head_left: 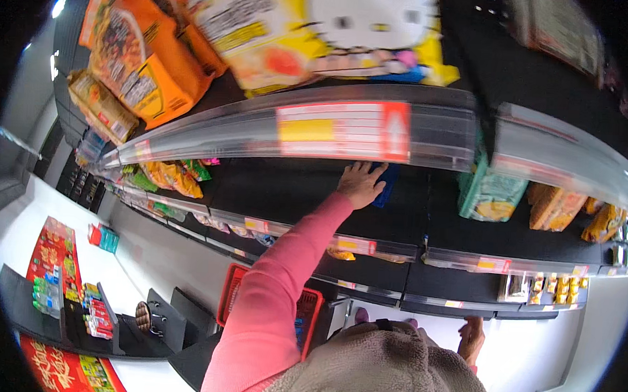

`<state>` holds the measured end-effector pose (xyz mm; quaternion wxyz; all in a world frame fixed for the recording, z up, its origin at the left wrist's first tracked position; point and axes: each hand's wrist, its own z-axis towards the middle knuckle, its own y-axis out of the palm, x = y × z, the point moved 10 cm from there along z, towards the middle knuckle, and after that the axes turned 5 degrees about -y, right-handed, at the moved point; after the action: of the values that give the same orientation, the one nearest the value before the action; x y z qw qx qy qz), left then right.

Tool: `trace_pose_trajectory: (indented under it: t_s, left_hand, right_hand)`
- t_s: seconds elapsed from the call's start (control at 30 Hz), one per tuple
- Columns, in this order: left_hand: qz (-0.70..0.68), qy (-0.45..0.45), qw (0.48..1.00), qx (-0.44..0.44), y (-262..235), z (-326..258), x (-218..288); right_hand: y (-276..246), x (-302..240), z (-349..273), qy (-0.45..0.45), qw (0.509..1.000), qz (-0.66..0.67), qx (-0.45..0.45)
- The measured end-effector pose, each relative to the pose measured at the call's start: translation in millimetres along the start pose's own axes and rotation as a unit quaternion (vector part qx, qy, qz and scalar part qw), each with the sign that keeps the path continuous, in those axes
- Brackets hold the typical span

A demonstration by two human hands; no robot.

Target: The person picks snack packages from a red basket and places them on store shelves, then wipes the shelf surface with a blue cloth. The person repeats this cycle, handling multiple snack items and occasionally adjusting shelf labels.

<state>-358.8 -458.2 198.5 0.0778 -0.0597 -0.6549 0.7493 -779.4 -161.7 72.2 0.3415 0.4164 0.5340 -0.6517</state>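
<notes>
has red basket (226, 291) at seven o'clock. near centre, toward three o'clock, spreads left hand (361, 186) wide over dark blue item (384, 191) on black shelf (275, 192). has teal bag (493, 195) farther out at three. holds half-curled right hand (471, 338) at four; can't make out its grip.

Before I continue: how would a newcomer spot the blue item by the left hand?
Find the clear shelf edge with the large red-edged label. On the black shelf below, the left hand partly covers the blue item: darker than the teal package to its right.
</notes>
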Motion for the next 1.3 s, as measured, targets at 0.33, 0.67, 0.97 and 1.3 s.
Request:
trace_pose_trajectory:
  t_s: [0.33, 0.67, 0.97, 1.3]
  left_hand:
    - [-0.016, -0.184, 0.983, -0.013, 11.5, -53.0, -272.1]
    - [-0.009, -0.289, 0.944, 0.159, 2.8, -129.4, -483.9]
    - [0.113, -0.457, 0.882, -0.032, -3.0, -167.4, -443.5]
    - [0.139, -0.372, 0.917, 0.016, -13.9, -147.4, -303.2]
  right_hand:
    - [13.5, 81.8, -62.5, 0.084, 0.991, -0.103, 0.031]
    - [55.9, 54.8, -84.0, 0.072, 0.976, -0.201, -0.029]
    - [59.4, 85.8, -76.8, 0.12, 0.978, -0.172, -0.02]
    - [70.5, 79.3, -48.5, 0.072, 0.981, -0.176, -0.04]
